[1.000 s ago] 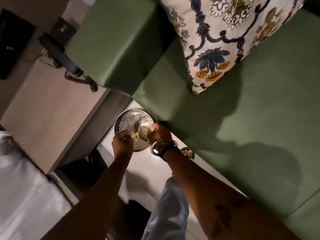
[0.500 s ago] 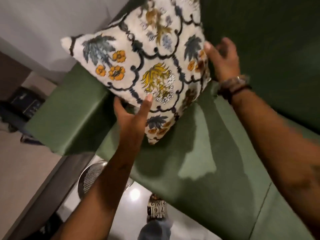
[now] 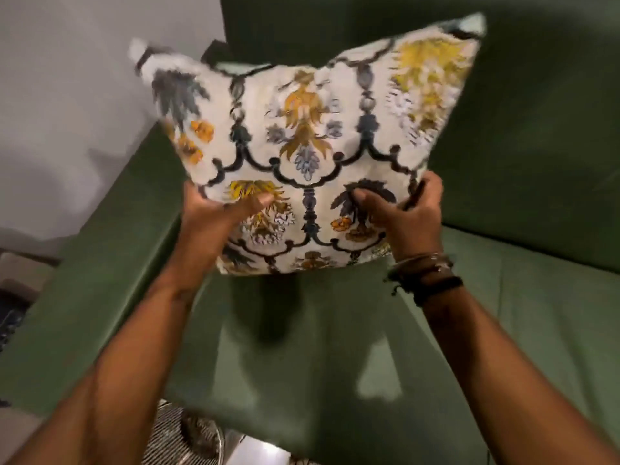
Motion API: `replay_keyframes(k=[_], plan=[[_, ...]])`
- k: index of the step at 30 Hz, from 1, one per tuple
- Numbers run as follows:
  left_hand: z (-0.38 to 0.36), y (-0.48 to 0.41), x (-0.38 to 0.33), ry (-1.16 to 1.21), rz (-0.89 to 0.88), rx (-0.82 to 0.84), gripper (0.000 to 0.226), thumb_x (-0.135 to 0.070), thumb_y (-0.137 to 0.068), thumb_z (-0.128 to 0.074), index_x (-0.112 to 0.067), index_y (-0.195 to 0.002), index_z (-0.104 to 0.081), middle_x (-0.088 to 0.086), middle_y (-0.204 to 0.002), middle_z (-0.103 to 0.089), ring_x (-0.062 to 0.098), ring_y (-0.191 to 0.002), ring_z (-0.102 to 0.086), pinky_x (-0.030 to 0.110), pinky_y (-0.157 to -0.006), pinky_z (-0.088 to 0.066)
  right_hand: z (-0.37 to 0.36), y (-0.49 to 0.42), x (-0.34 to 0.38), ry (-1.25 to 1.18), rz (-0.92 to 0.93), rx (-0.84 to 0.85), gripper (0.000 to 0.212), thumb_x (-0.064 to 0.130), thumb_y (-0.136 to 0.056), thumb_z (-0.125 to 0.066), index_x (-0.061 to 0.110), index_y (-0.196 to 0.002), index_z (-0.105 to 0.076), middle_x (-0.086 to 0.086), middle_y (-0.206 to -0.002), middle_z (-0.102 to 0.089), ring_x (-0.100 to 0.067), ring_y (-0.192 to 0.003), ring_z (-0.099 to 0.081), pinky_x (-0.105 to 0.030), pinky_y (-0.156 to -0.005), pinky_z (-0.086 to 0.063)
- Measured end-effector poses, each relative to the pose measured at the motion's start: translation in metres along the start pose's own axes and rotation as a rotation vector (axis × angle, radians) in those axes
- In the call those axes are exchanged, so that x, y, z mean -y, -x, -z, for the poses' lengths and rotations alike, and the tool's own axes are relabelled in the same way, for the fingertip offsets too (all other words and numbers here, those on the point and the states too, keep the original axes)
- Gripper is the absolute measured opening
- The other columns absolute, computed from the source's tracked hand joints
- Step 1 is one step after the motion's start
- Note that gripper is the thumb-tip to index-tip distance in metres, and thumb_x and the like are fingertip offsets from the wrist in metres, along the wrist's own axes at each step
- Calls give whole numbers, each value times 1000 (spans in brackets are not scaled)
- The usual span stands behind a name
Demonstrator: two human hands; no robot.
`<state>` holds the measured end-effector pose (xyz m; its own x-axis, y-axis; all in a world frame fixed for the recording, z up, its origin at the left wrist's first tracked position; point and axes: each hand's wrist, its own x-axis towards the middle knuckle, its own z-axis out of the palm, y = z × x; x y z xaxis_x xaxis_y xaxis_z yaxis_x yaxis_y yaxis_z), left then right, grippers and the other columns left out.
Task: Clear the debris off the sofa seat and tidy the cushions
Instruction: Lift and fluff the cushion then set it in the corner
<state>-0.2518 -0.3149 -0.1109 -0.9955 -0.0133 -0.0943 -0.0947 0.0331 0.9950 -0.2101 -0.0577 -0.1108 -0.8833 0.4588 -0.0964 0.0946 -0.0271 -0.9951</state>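
Note:
A white cushion [image 3: 312, 142] with blue and yellow flower print is held up in the air above the green sofa seat [image 3: 302, 347]. My left hand [image 3: 214, 223] grips its lower left edge, thumb on the front. My right hand [image 3: 407, 216] grips its lower right edge, with bracelets on the wrist. The cushion stands roughly upright and looks blurred. The seat under it shows plain green fabric with shadows; I see no debris on the part in view.
The green armrest [image 3: 100, 263] runs along the left, the sofa back [image 3: 523, 129] rises behind. A metal mesh bin [image 3: 188, 434] stands on the floor at the seat's front edge. A pale wall [image 3: 67, 95] lies to the left.
Both hands left the mesh bin, reached up to the cushion and took hold of it. It has since been lifted off the armrest corner and turned upright over the seat.

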Motion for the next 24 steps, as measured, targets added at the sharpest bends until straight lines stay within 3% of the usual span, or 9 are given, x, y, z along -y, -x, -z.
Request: replay_keyframes(k=[2,7,10,13,15,17,20,22,24], plan=[[-15,-37,-7,-81,4,135,83,-24,-61,-95,-18,-134,-55,4,-127,-72,24,-116,-69,43,-94,-59,13,1,-5,-14,18,-156,84,5,-60,-87,-1,-127,-37,0,-104,-66,4,-87,-69,-15,-74,-56],[-62,-71,-1,-197,151,217,122,-41,-37,-100,-17,-142,-41,1,-133,-66,18,-118,-66,43,-102,-54,31,-11,-21,105,16,-294,91,14,-55,-91,0,-128,-41,-20,-128,-50,-29,-118,-55,-47,-102,-47],[-75,-69,8,-209,118,150,115,-32,-42,-96,-17,-142,-41,-5,-126,-68,7,-108,-70,27,-88,-60,39,-14,-28,194,18,-286,96,23,-53,-92,1,-130,-40,-17,-127,-44,-29,-119,-51,-46,-104,-44],[-81,-62,11,-188,96,91,102,-19,-54,-94,-14,-142,-43,4,-132,-67,15,-114,-69,33,-90,-59,51,-13,-31,250,24,-210,95,31,-53,-91,6,-130,-43,-11,-123,-45,-28,-118,-51,-46,-103,-45],[-90,-43,11,-165,88,-53,95,-13,-64,-90,-8,-144,-39,10,-138,-62,17,-119,-65,33,-96,-57,65,-4,-27,316,58,-164,93,35,-55,-90,8,-131,-44,-9,-122,-45,-25,-117,-49,-42,-105,-43],[-118,-8,6,-307,11,-283,92,-25,-73,-84,1,-145,-33,20,-147,-46,26,-135,-51,26,-117,-37,96,8,-20,372,71,-161,96,39,-59,-88,6,-136,-40,-13,-130,-44,-24,-123,-45,-36,-109,-38],[-186,56,-5,-537,-148,-527,80,-33,-81,-69,8,-141,-35,31,-148,-32,39,-142,-34,2,-110,-11,174,33,-18,411,47,-271,94,40,-64,-85,5,-138,-38,-16,-133,-43,-26,-126,-45,-40,-110,-37],[-253,96,-17,-405,-142,-459,76,-27,-85,-68,8,-142,-32,30,-148,-30,39,-141,-35,21,-119,-23,246,56,-15,453,10,-388,92,43,-65,-83,7,-137,-39,-16,-130,-45,-26,-122,-48,-44,-107,-40],[-331,134,-23,-279,-90,-206,71,-19,-88,-71,4,-143,-32,25,-147,-37,34,-135,-44,34,-116,-36,329,85,-14,516,-38,-533,88,46,-67,-81,10,-136,-40,-14,-129,-46,-25,-120,-49,-47,-103,-43]])
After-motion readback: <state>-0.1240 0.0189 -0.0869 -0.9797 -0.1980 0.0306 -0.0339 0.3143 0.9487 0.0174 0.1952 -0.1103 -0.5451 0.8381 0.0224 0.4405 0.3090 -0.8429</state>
